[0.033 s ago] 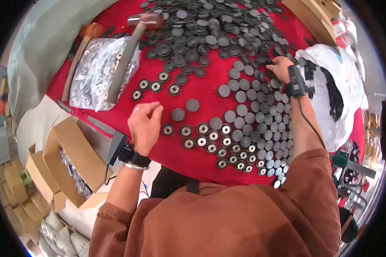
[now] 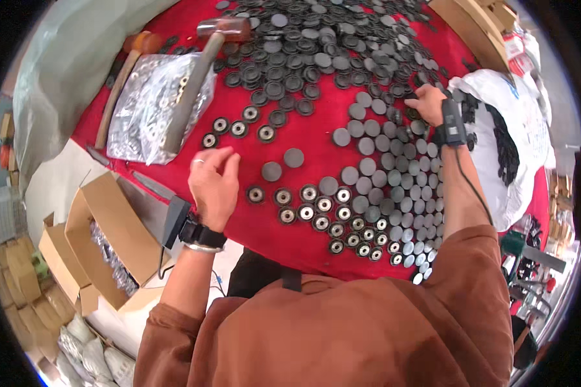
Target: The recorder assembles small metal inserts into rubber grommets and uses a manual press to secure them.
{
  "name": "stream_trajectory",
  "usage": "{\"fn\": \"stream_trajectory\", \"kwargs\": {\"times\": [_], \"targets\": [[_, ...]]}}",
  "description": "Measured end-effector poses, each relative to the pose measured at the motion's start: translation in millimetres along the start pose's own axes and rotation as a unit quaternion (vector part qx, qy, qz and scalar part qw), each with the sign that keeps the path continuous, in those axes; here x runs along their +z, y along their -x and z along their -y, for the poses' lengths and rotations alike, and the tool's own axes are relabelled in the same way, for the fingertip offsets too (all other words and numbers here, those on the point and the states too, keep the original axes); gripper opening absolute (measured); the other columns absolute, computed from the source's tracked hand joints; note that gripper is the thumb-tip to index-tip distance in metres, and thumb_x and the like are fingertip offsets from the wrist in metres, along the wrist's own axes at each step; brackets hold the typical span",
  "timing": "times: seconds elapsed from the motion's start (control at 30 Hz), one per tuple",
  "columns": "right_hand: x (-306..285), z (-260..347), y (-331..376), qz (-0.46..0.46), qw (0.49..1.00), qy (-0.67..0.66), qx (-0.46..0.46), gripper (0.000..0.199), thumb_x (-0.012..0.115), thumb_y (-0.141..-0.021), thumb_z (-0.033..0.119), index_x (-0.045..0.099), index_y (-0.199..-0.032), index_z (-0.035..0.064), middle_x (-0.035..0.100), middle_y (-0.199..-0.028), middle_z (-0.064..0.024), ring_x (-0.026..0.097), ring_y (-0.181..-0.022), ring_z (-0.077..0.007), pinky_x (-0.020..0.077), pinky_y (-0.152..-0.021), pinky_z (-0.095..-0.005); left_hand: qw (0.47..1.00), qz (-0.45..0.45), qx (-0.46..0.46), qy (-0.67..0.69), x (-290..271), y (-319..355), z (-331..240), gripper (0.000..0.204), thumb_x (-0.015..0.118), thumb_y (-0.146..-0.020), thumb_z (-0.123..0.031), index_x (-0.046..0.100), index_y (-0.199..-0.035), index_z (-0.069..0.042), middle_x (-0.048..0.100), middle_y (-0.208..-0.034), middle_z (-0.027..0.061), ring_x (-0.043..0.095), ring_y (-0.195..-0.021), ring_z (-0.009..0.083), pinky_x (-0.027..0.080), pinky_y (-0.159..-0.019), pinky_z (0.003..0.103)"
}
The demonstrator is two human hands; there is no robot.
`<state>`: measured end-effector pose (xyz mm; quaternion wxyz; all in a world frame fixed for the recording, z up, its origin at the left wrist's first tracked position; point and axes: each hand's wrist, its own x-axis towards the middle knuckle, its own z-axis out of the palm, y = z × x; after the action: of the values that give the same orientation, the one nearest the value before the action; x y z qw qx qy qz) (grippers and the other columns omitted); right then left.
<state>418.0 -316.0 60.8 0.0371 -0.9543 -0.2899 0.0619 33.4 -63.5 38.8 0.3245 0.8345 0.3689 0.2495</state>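
Observation:
My left hand (image 2: 214, 187) hovers over the near left of the red cloth, fingers loosely curled with a small gap between thumb and forefinger. Nothing shows in it. Two grey discs (image 2: 294, 158) lie to its right, and black rings with metal centres (image 2: 255, 195) begin beside it. At the far right my right hand (image 2: 427, 105) reaches to the edge of the black cap pile (image 2: 316, 58). Its thumb and fingers close on a dark round cap, mostly hidden. Below that hand spread rows of flat grey discs (image 2: 366, 147).
A mallet (image 2: 193, 90) lies across a clear bag of metal parts (image 2: 132, 132), with another mallet (image 2: 119, 97) alongside. An opened carton (image 2: 116, 238) stands at the lower left. At the right sits a white sack (image 2: 503, 187) with black pieces; a cardboard box (image 2: 474, 29) is behind it.
The whole view has shifted slightly. My left thumb and forefinger have parted a little. My right hand stays at the edge of the cap pile.

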Motion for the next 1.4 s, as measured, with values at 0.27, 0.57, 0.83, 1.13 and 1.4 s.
{"fn": "stream_trajectory", "kwargs": {"times": [0.27,0.57,0.83,1.13,1.4], "targets": [[4.4,125.5,65.1,0.022,0.957,-0.287,0.022,0.024,0.068,-0.075,0.014,0.069,-0.098,0.0077,0.069,-0.083,-0.0119,0.067,-0.075,-0.0216,0.0522,-0.071,-0.0317,0.996,-0.019,0.005,-0.087,-17.4,-12.7,38.9,0.024,0.071,-0.076,-0.009,0.065,-0.099,-0.004,0.06,-0.098,0.0116,0.061,-0.079,0.0247,0.05,-0.071,0.032],[77.2,330.4,110.6,-0.072,0.863,-0.329,-0.377,0.011,0.054,-0.08,0.008,0.059,-0.087,0.0029,0.06,-0.082,-0.0139,0.059,-0.082,-0.0315,0.0504,-0.069,-0.0398,0.999,-0.002,0.02,0.049,-19.5,-16.1,52.4,0.025,0.071,-0.07,-0.003,0.066,-0.094,-0.006,0.065,-0.093,0.0091,0.063,-0.081,0.0246,0.051,-0.073,0.031],[81.8,339.7,131.4,-0.134,0.854,-0.18,-0.47,0.017,0.053,-0.076,0.01,0.057,-0.088,-0.0008,0.053,-0.091,-0.011,0.054,-0.086,-0.0261,0.0503,-0.073,-0.0341,0.989,-0.005,-0.047,0.139,-21.4,-12.1,60.3,0.045,0.069,-0.071,0.001,0.06,-0.114,-0.006,0.066,-0.092,0.0108,0.065,-0.081,0.0218,0.053,-0.073,0.031],[89.9,343.8,128.8,-0.134,0.851,-0.152,-0.484,0.011,0.052,-0.074,0.011,0.055,-0.08,0.0026,0.053,-0.084,-0.013,0.054,-0.082,-0.027,0.0434,-0.072,-0.0394,0.971,0.102,-0.125,0.174,-35.3,-31.3,58.5,0.036,0.065,-0.08,-0.012,0.061,-0.115,-0.001,0.068,-0.1,0.0162,0.066,-0.09,0.0176,0.05,-0.081,0.027],[33.4,272.8,122.3,-0.089,0.888,-0.211,-0.398,0.02,0.052,-0.076,0.012,0.059,-0.094,0.0072,0.059,-0.087,-0.0086,0.057,-0.082,-0.027,0.048,-0.07,-0.0399,0.978,0.154,-0.132,0.047,-32.4,-31.0,38.2,0.028,0.07,-0.075,-0.012,0.068,-0.103,-0.004,0.066,-0.092,0.0093,0.062,-0.079,0.0157,0.048,-0.072,0.028]]}}
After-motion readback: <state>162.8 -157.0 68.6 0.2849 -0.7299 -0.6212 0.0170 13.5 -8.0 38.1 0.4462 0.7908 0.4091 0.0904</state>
